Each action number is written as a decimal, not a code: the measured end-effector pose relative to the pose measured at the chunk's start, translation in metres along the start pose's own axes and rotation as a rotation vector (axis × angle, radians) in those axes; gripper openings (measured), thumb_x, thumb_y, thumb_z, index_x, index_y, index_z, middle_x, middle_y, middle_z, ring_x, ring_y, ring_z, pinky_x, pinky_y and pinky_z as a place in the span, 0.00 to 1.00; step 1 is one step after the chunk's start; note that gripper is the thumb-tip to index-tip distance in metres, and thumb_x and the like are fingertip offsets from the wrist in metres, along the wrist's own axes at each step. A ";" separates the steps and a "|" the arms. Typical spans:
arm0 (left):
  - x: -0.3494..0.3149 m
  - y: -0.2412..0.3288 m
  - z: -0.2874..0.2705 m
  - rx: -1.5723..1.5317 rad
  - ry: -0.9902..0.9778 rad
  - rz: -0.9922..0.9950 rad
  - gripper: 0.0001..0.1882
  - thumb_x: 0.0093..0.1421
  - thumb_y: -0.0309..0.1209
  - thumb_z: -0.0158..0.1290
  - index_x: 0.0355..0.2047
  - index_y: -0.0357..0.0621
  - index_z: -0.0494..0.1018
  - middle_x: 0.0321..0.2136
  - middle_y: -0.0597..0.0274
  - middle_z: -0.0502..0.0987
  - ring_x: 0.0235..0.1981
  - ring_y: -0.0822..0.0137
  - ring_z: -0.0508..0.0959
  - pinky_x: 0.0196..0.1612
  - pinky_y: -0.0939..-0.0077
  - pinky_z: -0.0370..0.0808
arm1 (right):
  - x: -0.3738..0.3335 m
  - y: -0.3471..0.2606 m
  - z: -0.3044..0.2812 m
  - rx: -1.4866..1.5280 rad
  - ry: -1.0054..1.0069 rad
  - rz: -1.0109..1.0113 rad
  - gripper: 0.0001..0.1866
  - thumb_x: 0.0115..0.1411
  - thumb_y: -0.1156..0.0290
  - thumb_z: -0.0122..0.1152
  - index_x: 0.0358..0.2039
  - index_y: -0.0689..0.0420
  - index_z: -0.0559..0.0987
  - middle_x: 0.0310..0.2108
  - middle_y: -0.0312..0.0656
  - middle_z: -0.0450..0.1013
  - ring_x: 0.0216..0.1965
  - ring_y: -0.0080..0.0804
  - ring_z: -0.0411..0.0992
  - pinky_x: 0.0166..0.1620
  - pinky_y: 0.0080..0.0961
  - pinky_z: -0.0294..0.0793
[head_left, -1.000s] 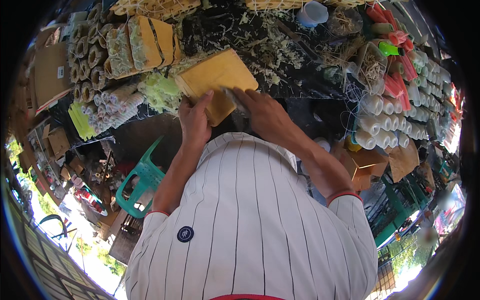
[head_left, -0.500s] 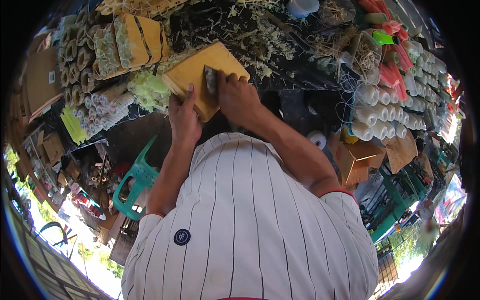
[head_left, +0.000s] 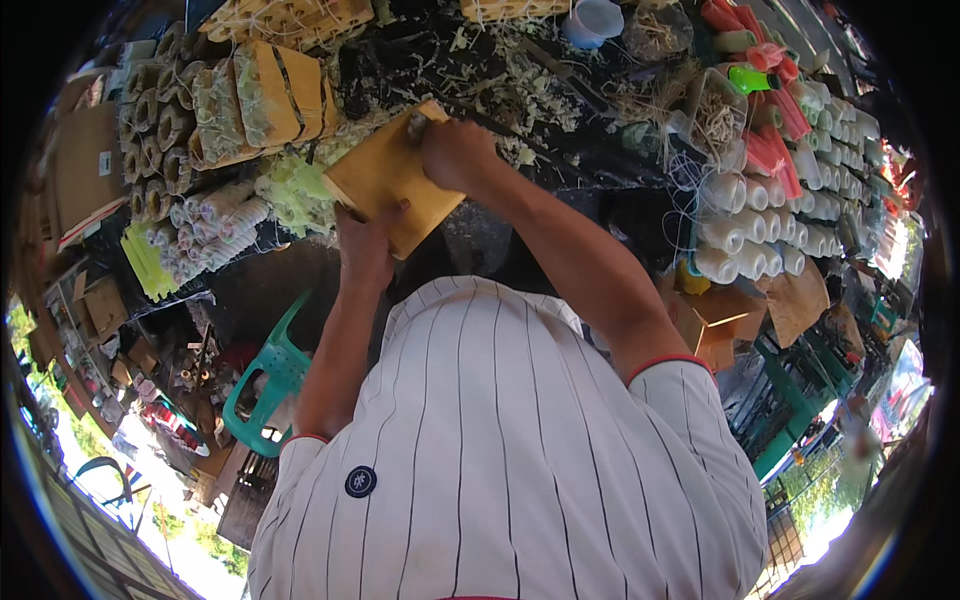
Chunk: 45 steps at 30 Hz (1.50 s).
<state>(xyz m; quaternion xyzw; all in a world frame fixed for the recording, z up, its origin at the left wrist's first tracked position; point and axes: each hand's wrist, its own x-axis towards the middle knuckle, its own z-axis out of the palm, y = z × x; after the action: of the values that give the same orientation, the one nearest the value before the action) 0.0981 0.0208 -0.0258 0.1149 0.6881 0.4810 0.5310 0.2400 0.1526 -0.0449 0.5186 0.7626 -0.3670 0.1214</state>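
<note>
A flat yellow-brown rectangular board (head_left: 385,180) is held out over a dark stall table (head_left: 590,215). My left hand (head_left: 365,250) grips its near edge from below, thumb on top. At the board's far corner my right hand (head_left: 455,150) is closed around a small grey tool (head_left: 416,125), whose tip rests there. I cannot tell what kind of tool it is. Both forearms reach out from my white pinstriped shirt (head_left: 500,450).
Bundles of pale straw-like fibre and rolled mats (head_left: 215,110) lie at the left. Rows of white rolls (head_left: 745,225) and red and green packets (head_left: 770,130) fill the right. A brown open box (head_left: 715,320) and a green plastic chair (head_left: 270,385) stand nearby.
Both hands and the board have moved farther out over the table. My right hand has slid from the board's middle to its far corner.
</note>
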 end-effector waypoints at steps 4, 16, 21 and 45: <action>0.000 0.004 0.001 -0.012 -0.017 -0.051 0.42 0.51 0.18 0.70 0.62 0.37 0.59 0.53 0.49 0.73 0.52 0.56 0.79 0.51 0.62 0.82 | 0.029 0.002 -0.002 -0.044 -0.023 0.022 0.17 0.60 0.70 0.64 0.47 0.62 0.86 0.47 0.52 0.84 0.47 0.46 0.85 0.46 0.42 0.86; 0.013 -0.024 -0.026 -0.184 -0.070 -0.082 0.38 0.54 0.17 0.67 0.63 0.39 0.64 0.54 0.52 0.76 0.52 0.57 0.82 0.52 0.63 0.82 | -0.046 -0.011 0.060 -0.302 0.181 0.037 0.35 0.58 0.69 0.64 0.61 0.79 0.70 0.34 0.59 0.82 0.37 0.51 0.85 0.40 0.40 0.85; 0.018 -0.032 -0.028 -0.085 -0.087 -0.011 0.32 0.59 0.21 0.63 0.63 0.36 0.65 0.54 0.52 0.77 0.54 0.55 0.81 0.55 0.60 0.82 | -0.059 0.008 0.042 -0.187 0.108 0.030 0.35 0.60 0.73 0.61 0.67 0.72 0.67 0.40 0.63 0.81 0.40 0.51 0.83 0.38 0.39 0.85; -0.014 -0.056 -0.078 -0.627 -0.200 -0.390 0.31 0.58 0.36 0.58 0.61 0.35 0.69 0.48 0.43 0.82 0.41 0.46 0.87 0.40 0.52 0.90 | -0.124 0.064 -0.002 0.464 0.414 -0.421 0.36 0.53 0.85 0.56 0.65 0.55 0.76 0.54 0.61 0.78 0.53 0.60 0.78 0.56 0.47 0.78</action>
<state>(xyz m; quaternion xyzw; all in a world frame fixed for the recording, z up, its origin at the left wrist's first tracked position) 0.0579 -0.0591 -0.0627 -0.1397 0.4613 0.5444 0.6865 0.3505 0.0794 -0.0006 0.4273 0.7574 -0.4345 -0.2344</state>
